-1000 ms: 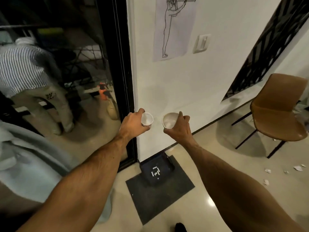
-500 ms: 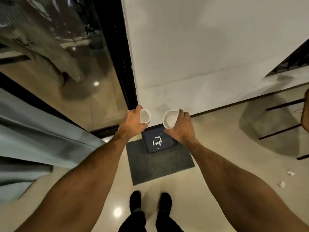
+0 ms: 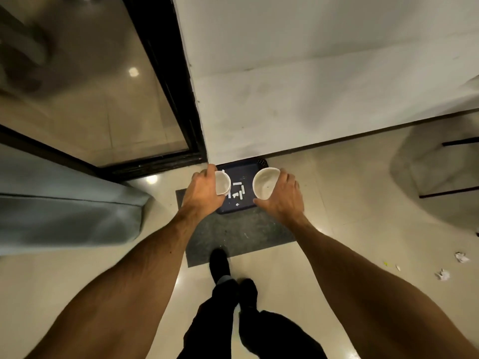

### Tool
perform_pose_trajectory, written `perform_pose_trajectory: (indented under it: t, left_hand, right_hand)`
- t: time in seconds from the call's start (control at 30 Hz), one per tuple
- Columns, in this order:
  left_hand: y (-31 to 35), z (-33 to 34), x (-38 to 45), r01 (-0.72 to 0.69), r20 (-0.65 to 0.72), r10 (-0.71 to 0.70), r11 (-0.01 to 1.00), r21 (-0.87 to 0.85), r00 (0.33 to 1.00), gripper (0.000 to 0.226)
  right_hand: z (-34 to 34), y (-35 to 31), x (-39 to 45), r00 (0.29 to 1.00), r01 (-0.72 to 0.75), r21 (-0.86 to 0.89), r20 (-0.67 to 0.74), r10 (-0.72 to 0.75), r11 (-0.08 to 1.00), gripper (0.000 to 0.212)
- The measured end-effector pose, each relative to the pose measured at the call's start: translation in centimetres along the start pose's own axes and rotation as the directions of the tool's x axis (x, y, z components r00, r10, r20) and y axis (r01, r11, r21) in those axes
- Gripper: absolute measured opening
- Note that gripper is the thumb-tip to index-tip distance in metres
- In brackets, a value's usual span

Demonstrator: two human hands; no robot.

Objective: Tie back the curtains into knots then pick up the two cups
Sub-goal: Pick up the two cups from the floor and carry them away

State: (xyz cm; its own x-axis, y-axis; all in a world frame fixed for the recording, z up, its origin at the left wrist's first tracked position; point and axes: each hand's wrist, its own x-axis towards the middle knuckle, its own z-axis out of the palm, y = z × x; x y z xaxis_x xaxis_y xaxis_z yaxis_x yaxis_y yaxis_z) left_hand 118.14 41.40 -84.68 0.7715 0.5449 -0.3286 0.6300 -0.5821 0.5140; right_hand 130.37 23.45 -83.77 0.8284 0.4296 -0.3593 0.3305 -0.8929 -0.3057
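Note:
My left hand [image 3: 203, 191] grips a small white cup [image 3: 222, 182] by its side, mouth tilted toward the right. My right hand [image 3: 283, 198] holds a wider white cup [image 3: 265, 183], its open mouth facing me and empty inside. Both cups hover side by side, a short gap apart, above a dark basket [image 3: 239, 196] on the floor. A pale grey-blue curtain [image 3: 64, 218] hangs bunched at the left edge; no knot shows in view.
The basket holds several white paper scraps and sits on a dark grey mat [image 3: 238, 234] against the white wall [image 3: 324, 86]. A black door frame [image 3: 168, 81] and glass stand left. Chair legs [image 3: 451, 193] and crumpled paper [image 3: 461, 257] lie right. My feet [image 3: 220, 265] are below.
The view has tilted down from the wall to the floor, bringing the mat, basket and my feet into sight. Both hands keep their cups and now sit over the basket.

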Motion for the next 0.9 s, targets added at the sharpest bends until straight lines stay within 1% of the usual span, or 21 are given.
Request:
perform_pose_trajectory:
  t: [0.1,0.23,0.47,0.6,0.8,0.9]
  left_hand:
    - [-1.9,3.2,1.7,0.032,0.013,-0.032,0.999,0.012,0.999,0.073]
    - [-4.3,7.1,4.0,0.052,0.035,-0.054,0.997,0.059,0.998,0.079]
    - [-7.9,14.6,9.6,0.102,0.0,-0.102,0.991,0.085,0.995,0.077]
    - [-10.2,19.7,13.2,0.083,-0.01,-0.083,0.989,0.124,0.997,0.074]
    - [-13.7,26.2,17.7,0.026,-0.004,-0.026,0.961,0.275,1.0,0.068]
    - [-15.2,29.0,19.7,0.018,-0.009,-0.016,0.951,0.307,1.0,0.066]
  right_hand:
    - [4.0,1.1,2.0,0.999,-0.022,-0.022,0.03,0.023,1.0,0.118]
    - [8.9,2.7,4.9,0.996,-0.037,-0.07,0.074,0.043,0.997,0.117]
    - [16.6,5.8,11.7,0.993,0.01,-0.17,0.117,0.01,0.985,0.118]
    - [21.2,7.7,16.1,0.99,0.055,-0.218,0.136,-0.025,0.974,0.119]
    - [27.4,10.3,21.5,0.991,0.101,-0.306,0.114,-0.068,0.947,0.118]
    - [30.4,12.1,23.9,0.99,0.119,-0.337,0.112,-0.086,0.934,0.118]
